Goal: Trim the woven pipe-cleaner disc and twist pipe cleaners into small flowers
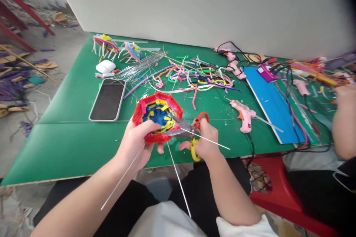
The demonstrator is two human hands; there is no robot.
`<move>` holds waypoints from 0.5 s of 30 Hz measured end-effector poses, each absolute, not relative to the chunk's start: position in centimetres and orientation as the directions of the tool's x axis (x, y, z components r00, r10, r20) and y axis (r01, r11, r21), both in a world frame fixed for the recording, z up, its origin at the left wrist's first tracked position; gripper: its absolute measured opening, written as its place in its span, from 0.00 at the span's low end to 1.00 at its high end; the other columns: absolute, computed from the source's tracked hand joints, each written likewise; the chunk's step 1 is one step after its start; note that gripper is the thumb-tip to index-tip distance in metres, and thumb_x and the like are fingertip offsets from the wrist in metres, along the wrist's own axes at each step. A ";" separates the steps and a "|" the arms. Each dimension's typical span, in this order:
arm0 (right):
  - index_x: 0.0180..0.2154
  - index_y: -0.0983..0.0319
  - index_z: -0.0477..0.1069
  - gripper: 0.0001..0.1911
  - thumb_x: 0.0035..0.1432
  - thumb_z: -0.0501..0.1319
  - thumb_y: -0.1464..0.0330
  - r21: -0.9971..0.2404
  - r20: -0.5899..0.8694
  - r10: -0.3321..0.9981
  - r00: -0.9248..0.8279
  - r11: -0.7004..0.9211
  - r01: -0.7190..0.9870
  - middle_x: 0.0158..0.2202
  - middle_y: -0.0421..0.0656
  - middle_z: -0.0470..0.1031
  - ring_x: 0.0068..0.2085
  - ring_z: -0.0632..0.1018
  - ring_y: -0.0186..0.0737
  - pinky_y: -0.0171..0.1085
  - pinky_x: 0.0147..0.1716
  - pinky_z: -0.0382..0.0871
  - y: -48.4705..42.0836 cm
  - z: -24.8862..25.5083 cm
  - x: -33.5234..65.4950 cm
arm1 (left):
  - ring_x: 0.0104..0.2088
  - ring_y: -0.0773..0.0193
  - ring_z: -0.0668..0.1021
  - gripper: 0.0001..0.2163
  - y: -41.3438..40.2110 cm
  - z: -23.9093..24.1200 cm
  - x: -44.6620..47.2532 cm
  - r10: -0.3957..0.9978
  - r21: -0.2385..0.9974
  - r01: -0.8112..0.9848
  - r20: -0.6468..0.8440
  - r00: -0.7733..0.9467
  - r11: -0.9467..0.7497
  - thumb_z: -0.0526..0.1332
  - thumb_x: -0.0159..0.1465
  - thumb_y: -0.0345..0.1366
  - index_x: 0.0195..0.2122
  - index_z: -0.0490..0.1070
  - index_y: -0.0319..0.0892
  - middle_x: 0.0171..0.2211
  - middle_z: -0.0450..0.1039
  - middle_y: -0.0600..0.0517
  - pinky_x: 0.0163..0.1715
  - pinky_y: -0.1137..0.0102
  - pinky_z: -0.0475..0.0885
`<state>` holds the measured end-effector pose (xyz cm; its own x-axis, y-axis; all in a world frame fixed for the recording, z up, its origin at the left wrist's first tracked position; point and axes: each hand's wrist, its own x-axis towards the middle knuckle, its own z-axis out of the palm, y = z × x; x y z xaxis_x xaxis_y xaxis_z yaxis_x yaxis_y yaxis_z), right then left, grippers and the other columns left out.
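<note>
My left hand (pixel 137 141) grips a small woven basket (pixel 157 115) with a red rim and a blue and yellow centre, held over the near edge of the green table (pixel 72 140). Thin white spokes stick out from the basket toward me. My right hand (pixel 205 139) is closed round the red and yellow handles of a pair of scissors (pixel 185 129), whose blades reach into the basket's right side.
A phone (pixel 107 99) lies face up at the left, a white earbud case (pixel 105 66) behind it. Coloured strips (pixel 191 76) are heaped mid-table. A pink glue gun (pixel 243 115), a blue sheet (pixel 271 103) and cables lie right. Another person's arm (pixel 343 122) is at far right.
</note>
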<state>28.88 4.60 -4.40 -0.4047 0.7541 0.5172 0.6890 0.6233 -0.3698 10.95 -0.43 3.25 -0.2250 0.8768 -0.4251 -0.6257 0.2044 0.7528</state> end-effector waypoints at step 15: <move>0.29 0.59 0.57 0.22 0.45 0.62 0.50 -0.458 0.526 0.742 -0.415 0.659 0.597 0.19 0.37 0.67 0.19 0.71 0.36 0.34 0.19 0.64 4.5 -5.1 28.7 | 0.09 0.70 0.66 0.05 -0.3 3.0 10.8 0.873 0.732 -0.637 -0.451 -0.184 0.244 0.60 0.43 0.26 0.19 0.62 0.38 0.11 0.63 0.58 0.04 0.78 0.62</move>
<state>28.75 4.46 -5.14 -0.4152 0.7423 0.5260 0.5972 0.6585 -0.4580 10.76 -0.33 2.99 -0.1839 0.8733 -0.4512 -0.6367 0.2439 0.7315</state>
